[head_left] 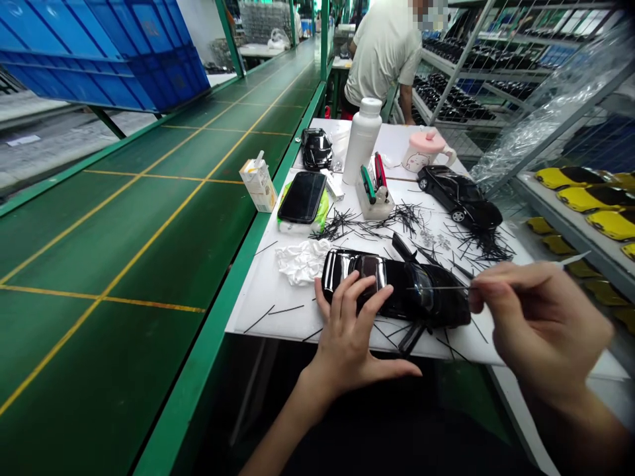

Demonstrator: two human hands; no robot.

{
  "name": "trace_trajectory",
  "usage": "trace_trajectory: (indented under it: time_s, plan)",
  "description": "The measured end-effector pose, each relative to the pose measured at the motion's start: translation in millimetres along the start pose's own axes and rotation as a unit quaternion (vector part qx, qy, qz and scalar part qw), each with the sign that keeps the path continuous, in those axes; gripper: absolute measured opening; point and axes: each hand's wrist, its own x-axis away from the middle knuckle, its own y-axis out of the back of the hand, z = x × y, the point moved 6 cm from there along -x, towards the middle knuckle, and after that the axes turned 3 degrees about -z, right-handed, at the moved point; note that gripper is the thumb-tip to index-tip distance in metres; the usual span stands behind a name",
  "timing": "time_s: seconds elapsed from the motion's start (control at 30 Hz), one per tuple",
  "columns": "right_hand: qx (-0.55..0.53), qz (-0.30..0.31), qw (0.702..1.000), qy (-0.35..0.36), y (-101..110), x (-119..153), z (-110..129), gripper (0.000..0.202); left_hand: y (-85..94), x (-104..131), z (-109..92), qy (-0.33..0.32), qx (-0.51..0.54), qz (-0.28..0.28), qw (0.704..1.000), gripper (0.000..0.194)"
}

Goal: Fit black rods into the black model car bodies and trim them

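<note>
Head view shows the black model car [401, 301] apparently mid-work, doors [404, 247] open, what remains unclear, lying on the white table [260, 297] beneath the spread, unclenched left hand [350, 344], while the right hand [546, 324], beside one end, pinches a thin rod [441, 288] above it

Beyond the glossy black model car [401, 274], a tall white plastic bottle [364, 142] bars the way; the flat green belt [163, 211] leaves room.

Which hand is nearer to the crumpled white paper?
Left: the left hand, on the black car, is close to the paper; the right hand is farther, near the car's other end.
</note>
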Motion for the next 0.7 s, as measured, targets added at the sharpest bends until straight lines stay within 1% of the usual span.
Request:
trace_trajectory:
  time_s: [0.03, 0.1, 0.13, 0.23, 0.3, 0.37, 0.47, 0.57, 0.6, 0.63, 0.7]
  plan:
    - [0.002, -0.017, 0.999, 0.033, 0.6, -11.7, 2.6, 0.009, -0.1, 0.3, -0.4, -0.005, -0.004, 0.001, 1.000, 0.094]
    - [0.027, -0.018, 0.997, 0.075, -7.4, -38.6, 0.3, 0.011, 0.3, 1.8, 0.3, -0.010, -0.007, -0.008, 1.000, 0.090]
    - [0.045, -0.006, 0.996, 0.076, -15.2, -53.6, -5.6, 0.015, 0.7, 3.1, 1.4, -0.011, -0.008, -0.016, 1.000, 0.088]
    - [0.091, 0.036, 0.994, 0.039, -44.2, -99.6, -34.9, 0.032, -0.7, 9.4, 6.9, -0.019, -0.017, -0.031, 0.999, 0.081]
    - [0.106, 0.041, 0.993, 0.037, -62.1, -125.5, -53.6, 0.035, -2.6, 14.0, 11.5, -0.023, -0.030, -0.028, 0.999, 0.079]
    - [0.123, 0.045, 0.991, 0.039, -79.3, -144.2, -70.9, 0.034, -2.3, 17.6, 16.0, -0.018, -0.044, -0.031, 0.998, 0.077]
    - [0.161, 0.076, 0.984, 0.028, -103.7, -157.2, -93.3, 0.029, -1.4, 19.6, 18.8, -0.016, -0.074, -0.031, 0.997, 0.072]
    - [0.196, 0.142, 0.970, 0.012, -121.3, -155.3, -106.9, 0.019, -3.1, 18.7, 20.0, 0.003, -0.089, -0.031, 0.996, 0.064]
    - [0.203, 0.164, 0.965, 0.007, -123.1, -152.2, -108.9, 0.018, -3.9, 18.5, 20.0, 0.013, -0.086, -0.033, 0.996, 0.061]
    - [0.207, 0.183, 0.961, 0.002, -122.2, -148.1, -109.8, 0.023, -4.1, 18.9, 20.0, 0.026, -0.080, -0.037, 0.996, 0.058]
    - [0.208, 0.215, 0.954, -0.007, -112.3, -136.2, -109.8, 0.035, -0.6, 22.0, 20.7, 0.065, -0.050, -0.054, 0.995, 0.053]
